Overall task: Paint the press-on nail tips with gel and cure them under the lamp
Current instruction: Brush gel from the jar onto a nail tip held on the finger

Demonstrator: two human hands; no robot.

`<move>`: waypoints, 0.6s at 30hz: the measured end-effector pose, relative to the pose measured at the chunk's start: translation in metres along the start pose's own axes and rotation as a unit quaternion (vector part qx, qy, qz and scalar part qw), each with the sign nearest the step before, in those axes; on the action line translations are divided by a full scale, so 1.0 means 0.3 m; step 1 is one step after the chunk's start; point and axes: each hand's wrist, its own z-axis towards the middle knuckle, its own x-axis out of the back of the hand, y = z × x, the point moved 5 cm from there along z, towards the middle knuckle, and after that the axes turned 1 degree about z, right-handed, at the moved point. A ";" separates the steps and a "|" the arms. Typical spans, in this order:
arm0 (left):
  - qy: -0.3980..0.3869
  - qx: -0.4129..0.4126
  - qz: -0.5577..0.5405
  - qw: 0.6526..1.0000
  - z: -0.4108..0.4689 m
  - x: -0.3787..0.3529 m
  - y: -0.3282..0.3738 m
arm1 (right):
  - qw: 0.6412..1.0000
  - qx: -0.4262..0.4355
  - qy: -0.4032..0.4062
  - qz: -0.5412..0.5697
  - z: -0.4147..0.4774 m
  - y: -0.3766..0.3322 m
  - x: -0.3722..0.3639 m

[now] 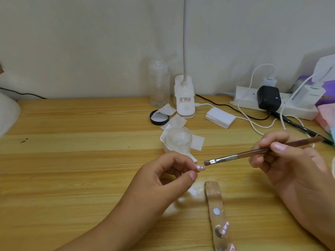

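Head view: the left hand (163, 180) pinches a pale nail tip (200, 168) with white dots between thumb and curled fingers, held above the bench (72, 160). The right hand (282, 160) grips a brown-handled brush (253, 153), fingers curled round the shaft. The bristles sit just beside the nail tip's free end; contact cannot be confirmed. A clear holder strip (215, 200) lies on the bench near the front edge, between the two forearms, carrying further painted tips (223, 230). Behind the left hand, a small glass dish (178, 140) stands on white wipes (197, 142). Further back stand a clear bottle (158, 84), a black lid (159, 117) and a white lamp base (184, 98). A power strip (297, 107) lies at the right rear.
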 end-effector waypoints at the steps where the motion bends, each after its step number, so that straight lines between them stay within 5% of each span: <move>1: -0.001 0.000 0.000 1.000 0.000 -0.001 0.002 | 1.000 -0.001 0.000 0.000 0.001 0.001 0.001; 18: 0.008 0.002 -0.013 1.000 0.003 0.002 0.004 | 0.998 0.027 0.003 -0.064 0.000 0.000 0.006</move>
